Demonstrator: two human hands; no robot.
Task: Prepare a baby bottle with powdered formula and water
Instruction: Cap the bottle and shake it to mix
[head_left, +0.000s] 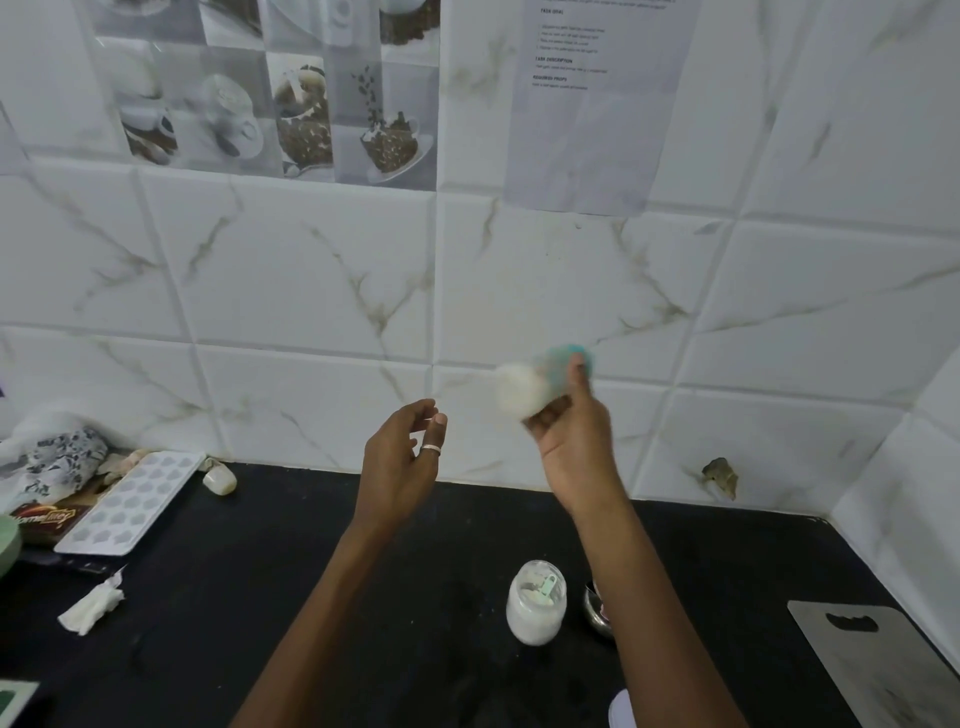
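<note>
Black stone makes the desk (322, 561), and behind it stands a wall of white marble-look tiles (311, 291). The right hand (574, 441) is raised in front of the wall and grips the baby bottle (540, 382), with fingers closed around its body. The bottle is blurred; it looks milky white inside, and its teal top end points up and to the right. It is tilted, not upright, and it is well above the desk. The left hand (402, 457) is also raised, near the bottle but apart from it. It holds nothing; its fingers are loosely curled and partly spread, and one finger has a pale ring.

On the desk, below the right forearm, a glass jar (536, 603) stands open with white powder inside and a small scoop in it. Just beside the jar, partly hidden by the arm, is a small steel bowl (597, 613). At the right edge lies a grey cutting board (872, 670). At the left lies a white ice tray (130, 501), and near it a crumpled tissue (93, 605). A printed paper sheet (597, 104) is on the wall.
</note>
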